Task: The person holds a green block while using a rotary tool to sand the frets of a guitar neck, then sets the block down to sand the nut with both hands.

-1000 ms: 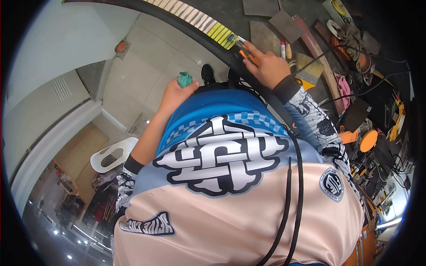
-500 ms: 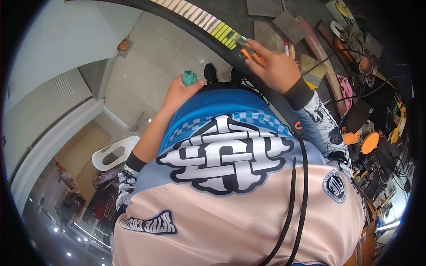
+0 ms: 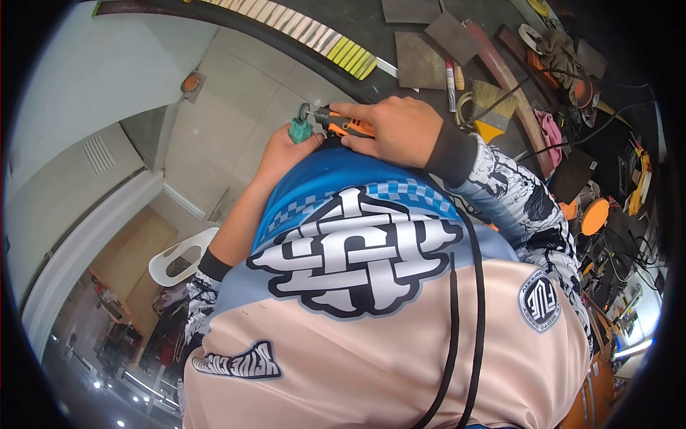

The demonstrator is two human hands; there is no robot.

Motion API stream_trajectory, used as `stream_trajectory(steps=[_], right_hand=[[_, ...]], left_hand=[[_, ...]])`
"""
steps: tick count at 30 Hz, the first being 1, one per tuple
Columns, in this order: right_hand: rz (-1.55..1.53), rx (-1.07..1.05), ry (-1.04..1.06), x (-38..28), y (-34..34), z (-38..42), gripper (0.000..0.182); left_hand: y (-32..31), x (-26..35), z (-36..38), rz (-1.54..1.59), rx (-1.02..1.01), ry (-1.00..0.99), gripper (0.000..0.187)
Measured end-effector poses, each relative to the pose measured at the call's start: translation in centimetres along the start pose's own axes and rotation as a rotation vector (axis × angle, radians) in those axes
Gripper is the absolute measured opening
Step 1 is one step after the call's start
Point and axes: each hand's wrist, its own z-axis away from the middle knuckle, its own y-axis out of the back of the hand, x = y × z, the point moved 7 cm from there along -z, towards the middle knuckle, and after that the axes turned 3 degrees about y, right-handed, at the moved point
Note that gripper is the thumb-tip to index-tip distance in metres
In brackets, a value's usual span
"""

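In my left hand (image 3: 283,151) is a rough green chunk (image 3: 301,131), gripped between thumb and fingers in front of my waist. My right hand (image 3: 401,133) is wrapped round an orange and black rotary tool (image 3: 350,126), its index finger stretched along the body. A thin shaft at the tool's front carries a small round disc (image 3: 304,112). That disc stands right at the upper end of the green chunk, overlapping it in this view.
Along the dark bench edge runs a row of pale and yellow-green strips (image 3: 314,36). To the right lie flat metal plates (image 3: 420,60), a red marker (image 3: 450,84), a wide paintbrush (image 3: 491,107) and black cables (image 3: 572,146). A white chair (image 3: 171,266) stands at lower left.
My right hand has brought the rotary tool left and down from beside the strips to the green chunk. My left hand has shifted slightly, still holding the chunk.
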Motion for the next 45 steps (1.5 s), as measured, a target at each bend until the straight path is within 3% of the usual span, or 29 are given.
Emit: stream_trajectory(steps=[11,20,33,39,45], right_hand=[[0.259,0.29,-0.221,9.0,-1.0,2.1,0.057],[0.339,0.252,-0.202,9.3,-3.0,2.4,0.058],[0.334,0.313,-0.318,13.2,-0.6,1.9,0.058],[0.348,0.449,-0.305,13.5,0.3,2.6,0.058],[0.022,0.53,-0.379,14.3,0.4,5.1,0.057]], left_hand=[[0.9,-1.6,0.0,-0.013,0.083,0.022,0.034],[0.6,-1.3,0.2,-0.006,0.083,0.02,0.033],[1.1,-1.8,0.7,-0.003,0.097,0.047,0.033],[1.1,-1.7,0.5,0.01,0.096,0.047,0.033],[1.5,-1.7,-0.3,0.123,0.064,0.055,0.028]])
